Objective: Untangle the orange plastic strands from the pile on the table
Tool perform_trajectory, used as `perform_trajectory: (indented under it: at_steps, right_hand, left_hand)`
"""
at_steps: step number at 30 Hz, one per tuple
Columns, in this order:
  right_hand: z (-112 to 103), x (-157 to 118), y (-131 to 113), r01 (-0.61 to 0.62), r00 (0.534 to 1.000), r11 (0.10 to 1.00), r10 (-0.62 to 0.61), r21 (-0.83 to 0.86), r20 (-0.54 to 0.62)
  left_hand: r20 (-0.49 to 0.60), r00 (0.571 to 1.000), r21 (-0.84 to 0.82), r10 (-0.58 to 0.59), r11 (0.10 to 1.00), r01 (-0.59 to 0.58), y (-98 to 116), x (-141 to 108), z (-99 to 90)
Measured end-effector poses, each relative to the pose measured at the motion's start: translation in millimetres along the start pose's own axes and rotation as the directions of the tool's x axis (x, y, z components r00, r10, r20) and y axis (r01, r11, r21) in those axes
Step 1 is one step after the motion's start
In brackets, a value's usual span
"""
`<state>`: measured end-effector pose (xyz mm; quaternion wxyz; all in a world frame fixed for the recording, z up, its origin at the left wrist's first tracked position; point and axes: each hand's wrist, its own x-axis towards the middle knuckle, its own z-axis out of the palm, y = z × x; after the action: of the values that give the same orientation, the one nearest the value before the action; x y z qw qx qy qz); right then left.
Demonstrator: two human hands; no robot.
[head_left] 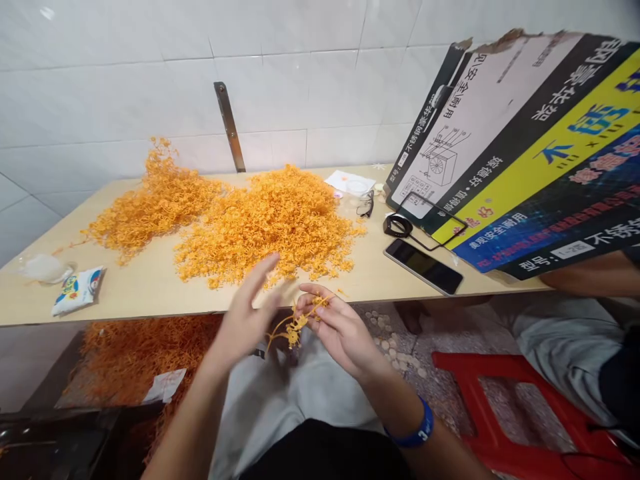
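My right hand [340,330] pinches a small branching orange sprig [295,327] in its fingers, and a blue wristband [417,423] circles that wrist. My left hand [245,317] is raised just left of the sprig, slightly blurred, with its fingers spread and nothing in them. Beyond both hands, a large heap of tangled orange sprigs [265,227] lies on the pale wooden table [130,287]. A second heap [155,197] lies to its left. More orange material [135,353] is piled below the table edge.
A phone [424,265], a black band [399,225], glasses [367,203] and paper [345,182] lie at the table's right. A printed board [510,147] leans there. A white bag [45,269] and a packet [77,291] lie left. A red stool [500,407] and a person's grey-clad leg [565,347] are at lower right.
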<state>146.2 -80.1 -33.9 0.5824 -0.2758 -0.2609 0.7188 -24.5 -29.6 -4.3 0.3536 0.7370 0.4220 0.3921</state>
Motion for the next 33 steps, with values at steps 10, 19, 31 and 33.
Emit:
perform_trajectory:
  at_steps: [10, 19, 31, 33]
  right_hand:
    - [-21.8, -9.9, -6.5, 0.029, 0.999, 0.799, 0.001, -0.600, 0.049]
    - [-16.0, -21.6, 23.7, 0.105, 0.959, 0.544, 0.165, -0.832, 0.229]
    - [-20.9, -28.9, 50.8, -0.101, 0.912, 0.782, 0.320, -0.615, 0.257]
    - [-21.9, -29.3, 55.8, -0.066, 0.926, 0.824, 0.261, -0.562, 0.273]
  left_hand:
    - [0.110, 0.953, -0.085, -0.281, 0.953, 0.290, -10.9, -60.5, 52.9]
    - [-0.012, 0.967, -0.002, -0.256, 0.967, 0.256, -14.7, -75.4, 12.2]
    - [-0.013, 0.956, -0.129, -0.292, 0.949, 0.288, -8.4, -71.8, 20.6]
    - [-0.012, 0.957, -0.146, -0.289, 0.947, 0.285, -10.3, -72.2, 21.0]
